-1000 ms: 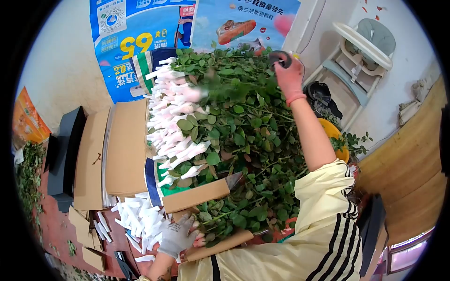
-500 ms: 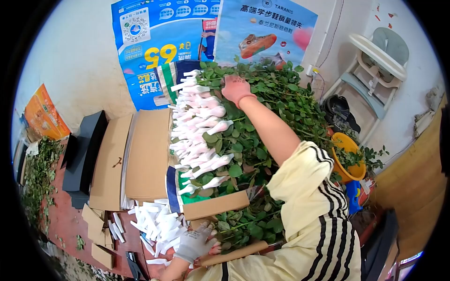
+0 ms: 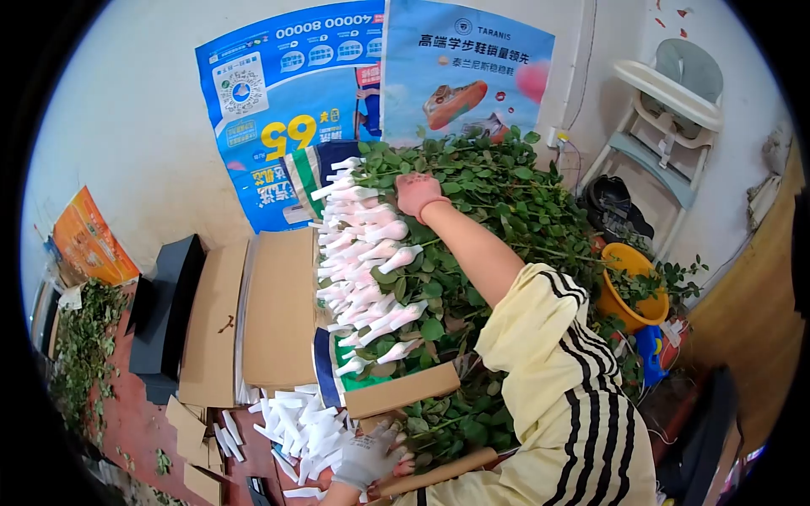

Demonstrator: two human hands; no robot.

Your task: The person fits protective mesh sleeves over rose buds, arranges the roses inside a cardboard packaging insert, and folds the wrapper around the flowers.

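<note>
We see many wrapped buds [image 3: 380,250] lying in rows at the back of the worktop [image 3: 139,422], toward the wall, so we think a good part is done. Their leaves [image 3: 523,211] spread out to the right. Near the front edge, by the left hand [image 3: 364,461], there are a few bare buds [image 3: 405,462]. They look like the part that is left. Lots of loose sleeves [image 3: 299,426] lie in a heap beside that hand, none of them on a bud.

The right hand [image 3: 418,196], in a pink glove, rests on the leaves at the back, beside the wrapped buds. Its fingers look curled in, but we cannot tell if they grip a stem. The left hand's fingers are at the bare buds; we cannot tell if they are closed on one.

Now we count. Two hands. Two brown strips [image 3: 403,390], one on each side of the bare buds. Two big brown boards [image 3: 283,312]. One black box [image 3: 166,316]. One yellow tub [image 3: 612,308]. Wrapped buds and loose sleeves overlap too much to count. The bare buds are about two or three.
</note>
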